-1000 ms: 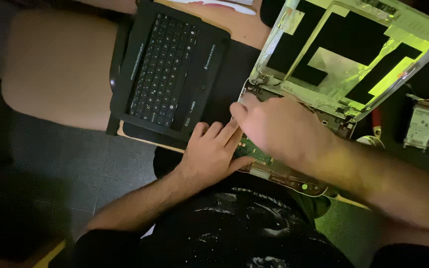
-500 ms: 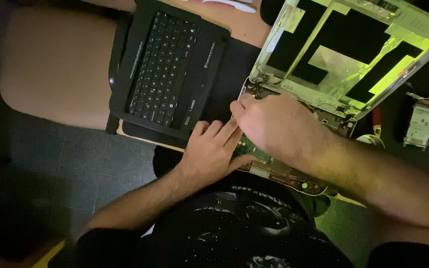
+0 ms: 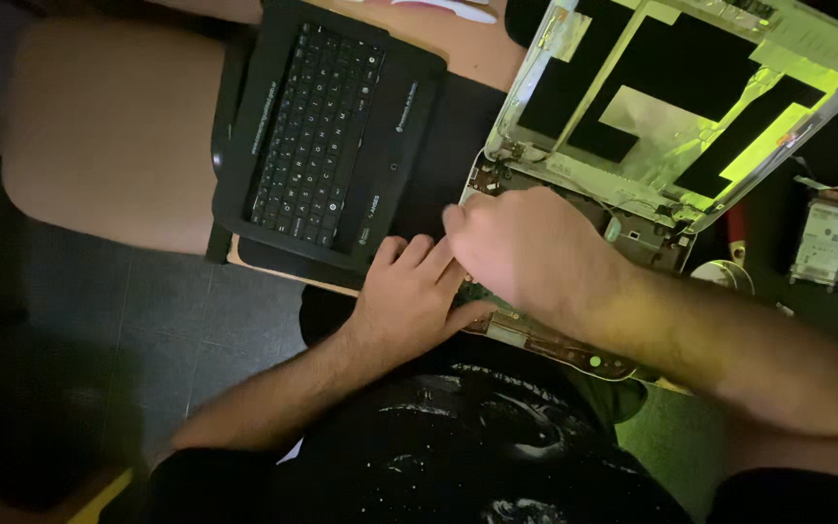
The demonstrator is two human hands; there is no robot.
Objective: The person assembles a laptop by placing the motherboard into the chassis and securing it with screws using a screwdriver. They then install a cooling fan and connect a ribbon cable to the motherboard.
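An opened laptop base (image 3: 574,344) with a bare green circuit board lies at the table's near edge, its lid shell (image 3: 671,97) tilted up behind, lined with black and silvery patches. My left hand (image 3: 409,296) rests flat on the base's left end, fingers pointing away from me. My right hand (image 3: 526,252) lies over the base with its fingertips at the left hinge corner (image 3: 485,180); what the fingers pinch is hidden. A detached black keyboard panel (image 3: 327,136) lies to the left.
A hard drive (image 3: 821,243) and a red-handled tool (image 3: 735,233) lie right of the laptop on a dark mat. A round metal disc (image 3: 725,277) sits near them. A tan chair seat (image 3: 109,126) stands at left over dark floor tiles.
Both hands stay almost still on the laptop base; the right hand's fingertips have shifted only slightly at the left hinge corner.
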